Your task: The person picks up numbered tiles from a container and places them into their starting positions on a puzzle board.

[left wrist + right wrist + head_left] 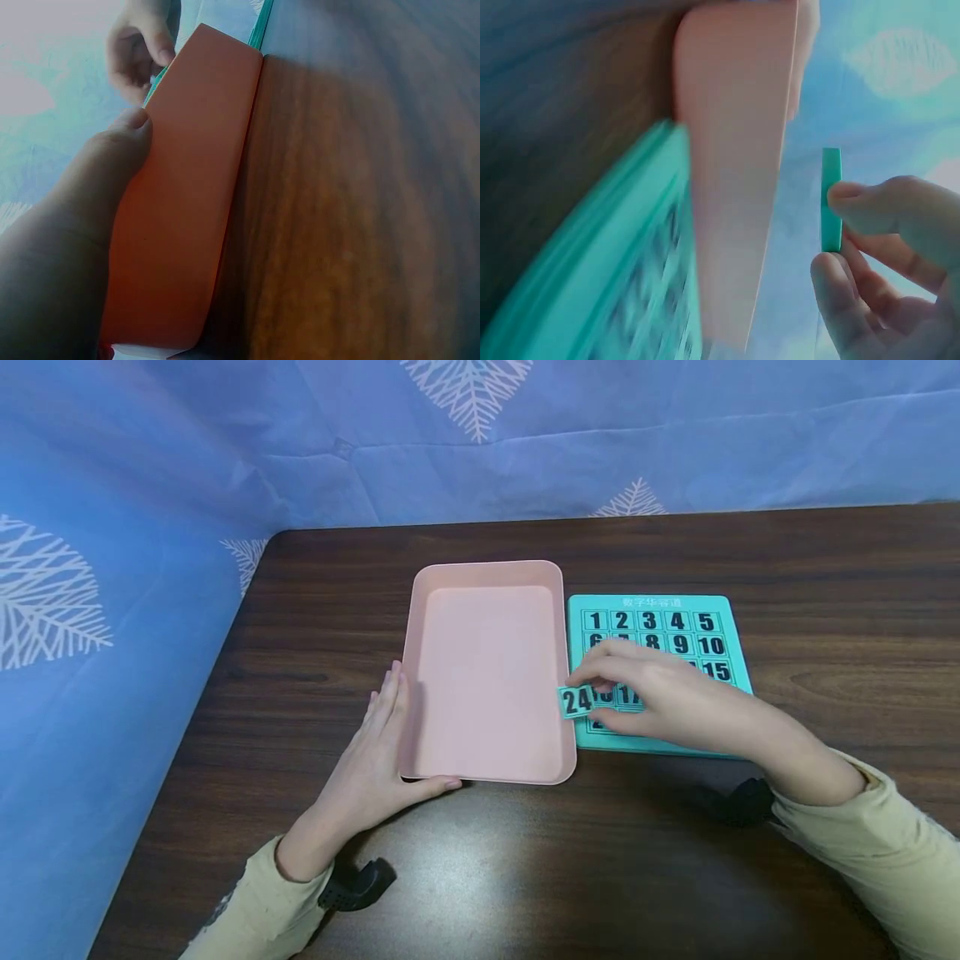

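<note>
My right hand [648, 689] pinches a thin turquoise number tile [577, 702] marked 24 between thumb and fingers. The tile overlaps the tray's right rim and the board's left edge in the head view; the right wrist view shows the tile [831, 199] edge-on, above the tray wall. Under that hand lies a turquoise number board [654, 743] with rows of numbered tiles, partly hidden by the hand. Fingers straight, my left hand [375, 760] rests against the left side of a pink tray [491, 672], its thumb along the near rim. Nothing lies in the tray.
The dark wood-grain table [480, 868] carries the tray and board side by side. A blue cloth [322, 443] with white leaf prints hangs behind the table and along its left side. A dark band [360, 885] shows at the left wrist.
</note>
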A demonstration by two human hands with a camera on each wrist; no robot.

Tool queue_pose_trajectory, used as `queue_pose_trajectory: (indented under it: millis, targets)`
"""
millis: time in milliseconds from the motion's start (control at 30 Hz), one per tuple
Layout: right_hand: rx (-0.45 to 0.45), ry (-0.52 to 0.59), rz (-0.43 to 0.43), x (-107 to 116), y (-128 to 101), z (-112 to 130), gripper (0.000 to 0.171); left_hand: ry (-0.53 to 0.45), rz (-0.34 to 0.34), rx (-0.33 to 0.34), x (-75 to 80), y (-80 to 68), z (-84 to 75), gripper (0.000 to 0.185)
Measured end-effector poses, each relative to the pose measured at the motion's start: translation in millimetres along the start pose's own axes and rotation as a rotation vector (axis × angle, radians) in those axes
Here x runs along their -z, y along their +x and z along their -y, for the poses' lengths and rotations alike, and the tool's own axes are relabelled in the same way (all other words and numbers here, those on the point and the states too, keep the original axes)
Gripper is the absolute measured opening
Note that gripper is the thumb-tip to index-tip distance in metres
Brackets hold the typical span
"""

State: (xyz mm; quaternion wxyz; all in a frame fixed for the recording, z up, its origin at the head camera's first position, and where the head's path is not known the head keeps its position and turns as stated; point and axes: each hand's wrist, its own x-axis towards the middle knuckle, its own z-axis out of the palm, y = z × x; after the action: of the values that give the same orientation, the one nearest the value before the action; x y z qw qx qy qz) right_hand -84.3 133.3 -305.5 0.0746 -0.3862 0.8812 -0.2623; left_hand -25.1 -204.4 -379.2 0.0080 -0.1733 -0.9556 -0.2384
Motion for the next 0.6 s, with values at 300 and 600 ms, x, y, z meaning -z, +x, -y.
queue_pose_trajectory:
  millis: [300, 600]
  targets:
    - [-0.020, -0.163, -0.126, 9, -46, -40, 0.042, 0.002, -0.005, -0.004, -0.2, 0.0, -0.4, 0.127]
    - [-0.066, -0.224, -0.119, 11, -77, -64, 0.046, 0.005, -0.005, -0.006, 0.1, -0.1, 0.2, 0.127]
